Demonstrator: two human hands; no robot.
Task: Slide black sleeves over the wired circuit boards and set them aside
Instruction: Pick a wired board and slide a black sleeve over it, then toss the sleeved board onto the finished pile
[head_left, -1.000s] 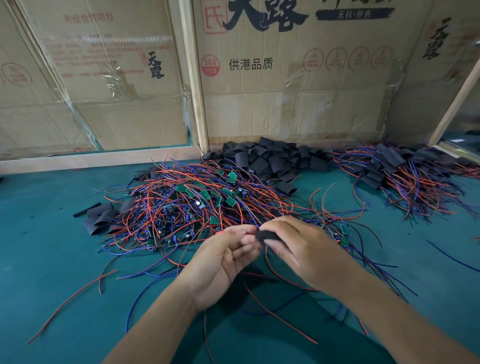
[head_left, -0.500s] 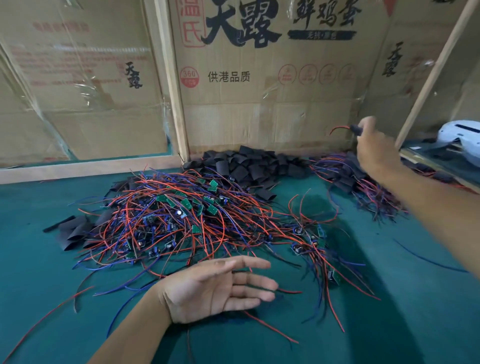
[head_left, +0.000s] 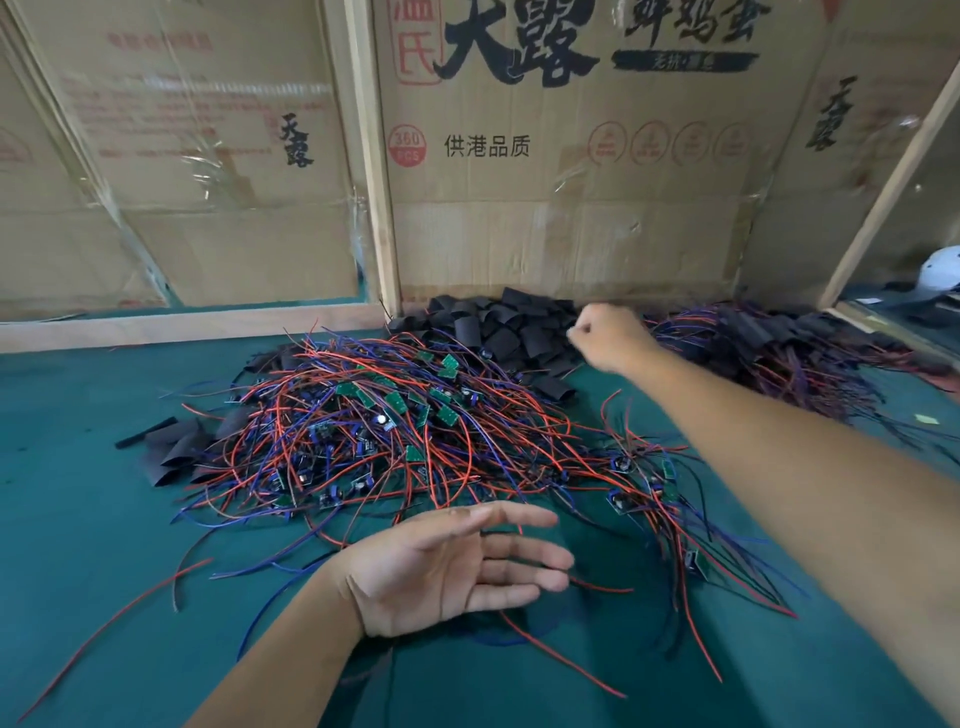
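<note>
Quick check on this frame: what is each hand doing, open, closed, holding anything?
Left hand: open, palm up, fingers straight, holding nothing.
Right hand: fingers curled over the black sleeve pile; cannot tell if it holds one.

Left hand (head_left: 457, 566) palm-up, fingers straight, near edge of wired circuit boards (head_left: 395, 431) pile on green mat (head_left: 93, 545); right hand (head_left: 605, 338), fingers curled, over black sleeves (head_left: 498, 327) by cardboard wall (head_left: 571, 218).

The left hand (head_left: 447, 569) lies on the counter (head_left: 93, 519), just before the boards (head_left: 395, 431). Behind them, under the right hand (head_left: 605, 338), lie the sleeves (head_left: 498, 332), against the cardboard (head_left: 571, 208). Right of that hand lies the finished heap (head_left: 779, 358). A few more sleeves lie well left of the left hand.
</note>
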